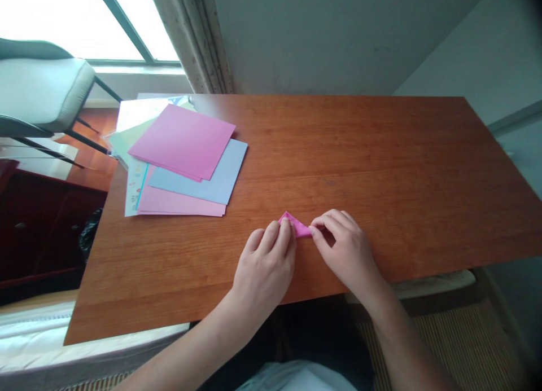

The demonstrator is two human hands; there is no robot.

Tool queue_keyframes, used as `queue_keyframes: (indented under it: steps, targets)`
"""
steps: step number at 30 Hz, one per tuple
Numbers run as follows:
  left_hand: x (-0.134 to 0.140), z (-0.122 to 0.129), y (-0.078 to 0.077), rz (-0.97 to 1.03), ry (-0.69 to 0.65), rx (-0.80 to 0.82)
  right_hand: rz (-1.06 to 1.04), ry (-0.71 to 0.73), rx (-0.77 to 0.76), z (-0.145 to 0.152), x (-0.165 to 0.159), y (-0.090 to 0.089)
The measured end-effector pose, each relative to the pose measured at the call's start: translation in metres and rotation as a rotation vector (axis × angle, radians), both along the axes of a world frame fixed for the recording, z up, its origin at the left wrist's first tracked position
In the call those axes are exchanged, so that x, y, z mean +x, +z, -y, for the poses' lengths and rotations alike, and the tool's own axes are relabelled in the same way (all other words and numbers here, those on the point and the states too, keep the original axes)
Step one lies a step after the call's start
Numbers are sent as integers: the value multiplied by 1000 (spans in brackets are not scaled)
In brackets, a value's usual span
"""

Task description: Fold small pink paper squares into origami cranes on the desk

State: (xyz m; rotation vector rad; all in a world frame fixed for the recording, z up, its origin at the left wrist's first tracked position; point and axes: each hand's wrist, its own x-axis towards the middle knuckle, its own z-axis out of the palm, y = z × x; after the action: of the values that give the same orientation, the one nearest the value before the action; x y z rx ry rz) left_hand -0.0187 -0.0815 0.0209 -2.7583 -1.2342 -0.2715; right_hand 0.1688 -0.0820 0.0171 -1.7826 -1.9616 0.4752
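Your left hand [266,261] rests on the tabletop [381,171] near the middle of its near edge, its fingertips [286,228] pressed down on the left end of a small folded piece of magenta paper [296,226]; your right hand [345,247] meets the same piece from the other side, thumb and forefinger pinched closed on its right tip; both hands are curled and bent at the knuckles, so the paper shows only as a small triangular wedge between them, lying flat on the wood just in from the near edge.

Well apart from your hands, toward the far left corner of the tabletop, lies a loose stack of square sheets; a pink sheet [182,140] sits on top, turned at an angle; a pale blue sheet [212,179] lies under it, and another pink sheet [178,203] under that, nearest you; a printed sheet [134,188] sticks out at the left edge of the table, and clear plastic packaging [135,111] lies at the far end of the stack.

Beyond the left edge a grey cushioned chair [42,86] stands beside a bright window [63,18].
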Motion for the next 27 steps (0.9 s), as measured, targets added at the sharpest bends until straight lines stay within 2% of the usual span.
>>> queue_keyframes:
  steps: [5, 13, 19, 27]
  targets:
    - [-4, -11, 0, 37, -47, 19, -81, 49, 26, 7, 5, 1]
    - [-14, -25, 0, 82, -143, -36, -124, 68, 14, 6, 8, 0]
    - [-23, -35, 1, 42, -212, -136, -127, 81, -13, 4, 10, 3]
    - [-24, -37, 1, 54, -212, -198, -32, -23, -50, -13, -10, 6]
